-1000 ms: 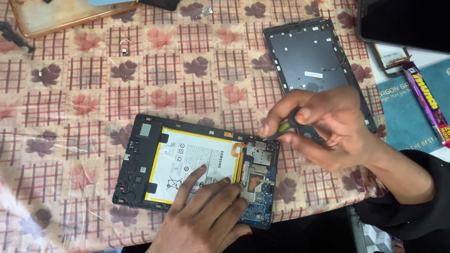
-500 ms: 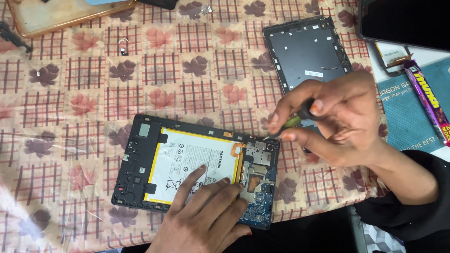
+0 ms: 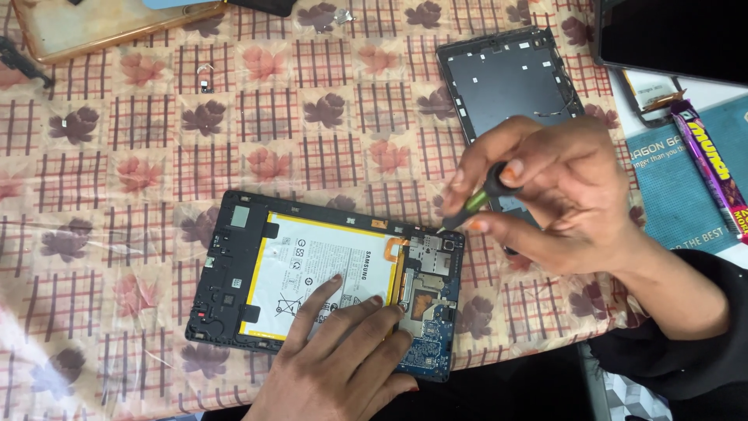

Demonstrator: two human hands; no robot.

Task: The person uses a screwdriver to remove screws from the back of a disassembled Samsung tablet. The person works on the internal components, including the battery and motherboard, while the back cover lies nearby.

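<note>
An opened tablet point(image 3: 234, 269) lies face down on the flowered tablecloth, showing its white battery point(image 3: 312, 269) and blue circuit board point(image 3: 432, 312). My left hand point(image 3: 343, 366) presses flat on the battery's lower right part, fingers spread. My right hand point(image 3: 561, 191) grips a small screwdriver point(image 3: 477, 201) with a black and green handle. Its tip touches the tablet's upper right corner by the circuit board.
The tablet's removed dark back cover point(image 3: 510, 82) lies at the upper right, partly behind my right hand. A wooden tray point(image 3: 101, 27) sits at the top left, a black screen point(image 3: 678, 35) at the top right, and a purple wrapped bar point(image 3: 713, 168) on a blue mat.
My right hand has shifted the screwdriver left and down, bringing its tip onto the tablet's upper right corner. The left hand stays on the battery.
</note>
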